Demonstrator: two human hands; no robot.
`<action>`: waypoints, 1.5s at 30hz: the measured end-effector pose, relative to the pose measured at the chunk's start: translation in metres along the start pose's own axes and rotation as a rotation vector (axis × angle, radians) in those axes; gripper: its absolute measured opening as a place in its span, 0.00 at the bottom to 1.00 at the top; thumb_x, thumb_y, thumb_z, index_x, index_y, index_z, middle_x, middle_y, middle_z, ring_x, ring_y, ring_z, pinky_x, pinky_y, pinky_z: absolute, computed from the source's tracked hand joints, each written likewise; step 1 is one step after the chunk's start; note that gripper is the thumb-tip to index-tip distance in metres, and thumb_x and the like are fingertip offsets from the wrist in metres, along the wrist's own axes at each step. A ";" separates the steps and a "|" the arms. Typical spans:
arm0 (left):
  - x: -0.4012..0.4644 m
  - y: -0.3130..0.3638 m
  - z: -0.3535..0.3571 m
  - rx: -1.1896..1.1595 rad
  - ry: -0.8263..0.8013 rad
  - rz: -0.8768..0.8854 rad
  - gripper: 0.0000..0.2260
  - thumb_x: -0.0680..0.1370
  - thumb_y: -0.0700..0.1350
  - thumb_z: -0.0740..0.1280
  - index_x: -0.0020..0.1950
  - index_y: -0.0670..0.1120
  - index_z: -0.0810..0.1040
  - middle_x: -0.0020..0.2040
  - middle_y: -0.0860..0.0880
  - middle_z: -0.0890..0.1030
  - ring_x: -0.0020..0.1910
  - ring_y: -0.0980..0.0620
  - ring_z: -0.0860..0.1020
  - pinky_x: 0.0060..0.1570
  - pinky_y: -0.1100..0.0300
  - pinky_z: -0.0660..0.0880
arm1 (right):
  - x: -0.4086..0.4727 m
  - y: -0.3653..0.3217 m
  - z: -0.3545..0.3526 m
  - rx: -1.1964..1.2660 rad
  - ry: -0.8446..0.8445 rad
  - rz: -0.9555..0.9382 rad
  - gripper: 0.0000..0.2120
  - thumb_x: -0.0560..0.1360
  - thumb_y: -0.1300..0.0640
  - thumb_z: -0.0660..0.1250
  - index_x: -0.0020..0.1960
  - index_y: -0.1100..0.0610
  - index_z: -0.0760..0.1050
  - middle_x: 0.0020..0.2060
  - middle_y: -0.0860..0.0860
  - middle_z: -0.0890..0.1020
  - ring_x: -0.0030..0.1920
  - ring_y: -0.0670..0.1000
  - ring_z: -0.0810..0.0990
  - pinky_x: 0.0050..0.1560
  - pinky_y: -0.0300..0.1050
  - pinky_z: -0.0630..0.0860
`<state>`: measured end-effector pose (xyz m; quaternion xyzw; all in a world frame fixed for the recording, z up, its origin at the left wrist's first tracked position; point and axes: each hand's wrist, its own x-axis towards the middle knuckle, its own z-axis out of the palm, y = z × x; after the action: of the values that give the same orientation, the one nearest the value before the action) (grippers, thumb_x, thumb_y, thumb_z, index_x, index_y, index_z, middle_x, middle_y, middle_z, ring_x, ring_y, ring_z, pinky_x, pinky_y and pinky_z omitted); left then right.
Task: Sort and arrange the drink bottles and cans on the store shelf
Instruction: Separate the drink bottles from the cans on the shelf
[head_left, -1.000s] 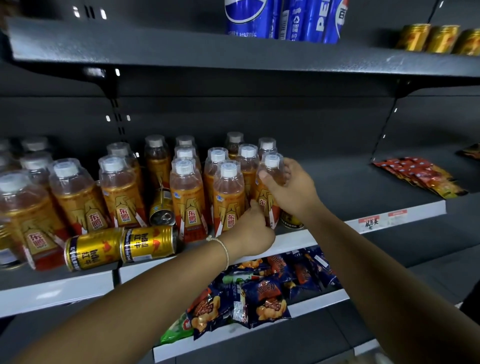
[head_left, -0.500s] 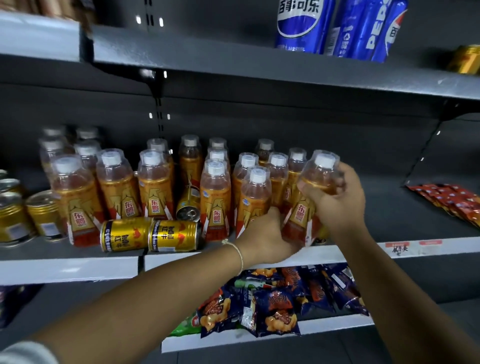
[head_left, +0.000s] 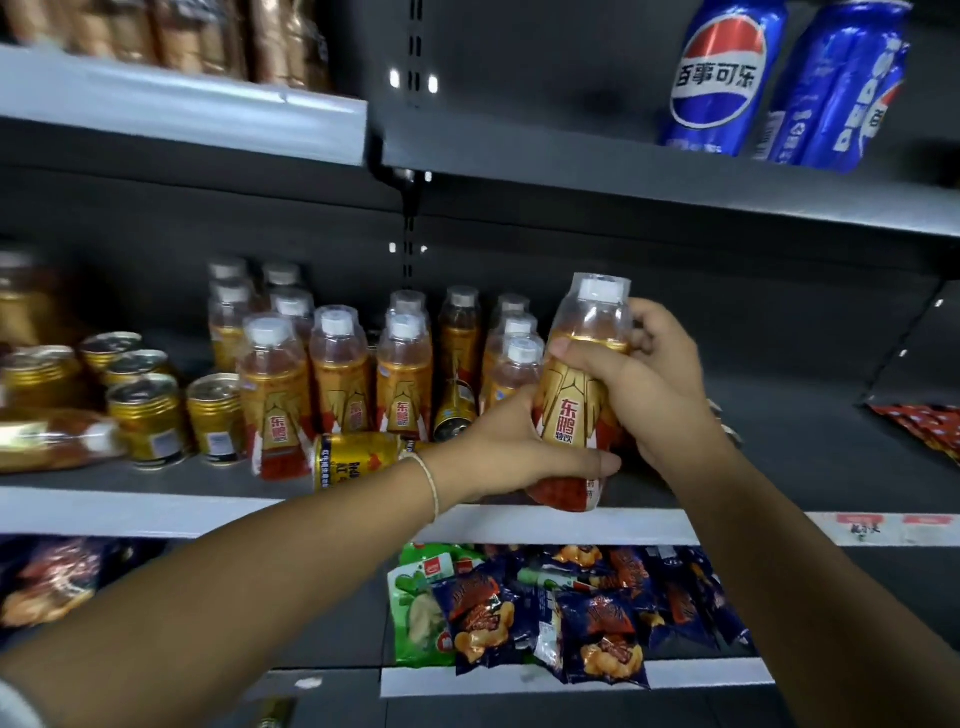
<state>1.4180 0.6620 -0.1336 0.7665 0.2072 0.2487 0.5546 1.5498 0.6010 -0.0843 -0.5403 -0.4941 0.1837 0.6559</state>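
Note:
An orange drink bottle (head_left: 571, 410) with a white cap is held up just in front of the middle shelf (head_left: 156, 512). My left hand (head_left: 511, 447) grips its lower part from the left. My right hand (head_left: 644, 379) grips its shoulder from the right. Behind it, several matching bottles (head_left: 337, 374) stand in rows on the shelf. A gold can (head_left: 353, 460) lies on its side at the shelf front, and another tilted gold can (head_left: 454, 415) leans between the bottles. Upright gold cans (head_left: 150, 415) stand to the left.
Blue Pepsi cans (head_left: 719, 78) stand on the upper shelf at the right. Snack packets (head_left: 545, 613) fill the lower shelf under my hands. Red packets (head_left: 924, 423) lie at the far right of the middle shelf. A bottle on its side (head_left: 52, 439) lies at the far left.
Both hands have lifted the orange bottle off the shelf and drawn it up and toward me. The view has swung left, so the upright gold cans have come into sight.

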 end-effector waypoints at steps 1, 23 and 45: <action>-0.009 -0.001 -0.012 0.017 0.023 0.001 0.30 0.61 0.56 0.81 0.60 0.54 0.75 0.52 0.52 0.84 0.54 0.53 0.82 0.58 0.49 0.78 | 0.000 -0.002 0.014 -0.004 -0.018 0.001 0.24 0.62 0.56 0.82 0.55 0.49 0.78 0.46 0.47 0.86 0.45 0.48 0.87 0.38 0.44 0.83; -0.245 -0.048 -0.310 0.159 0.346 -0.193 0.23 0.60 0.56 0.80 0.52 0.53 0.81 0.48 0.53 0.85 0.51 0.53 0.83 0.58 0.50 0.78 | -0.041 -0.053 0.378 -0.129 -0.516 0.125 0.32 0.53 0.34 0.78 0.53 0.43 0.76 0.47 0.45 0.87 0.45 0.46 0.86 0.49 0.50 0.83; -0.304 -0.071 -0.480 0.384 0.713 -0.332 0.28 0.64 0.59 0.79 0.58 0.54 0.74 0.50 0.54 0.83 0.49 0.56 0.81 0.54 0.54 0.80 | 0.007 -0.065 0.581 0.040 -0.629 0.107 0.22 0.60 0.54 0.85 0.48 0.46 0.77 0.44 0.47 0.87 0.43 0.47 0.87 0.40 0.46 0.83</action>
<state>0.8819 0.8615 -0.1219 0.6783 0.5485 0.3621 0.3285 1.0418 0.8903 -0.0656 -0.4694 -0.6398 0.3855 0.4709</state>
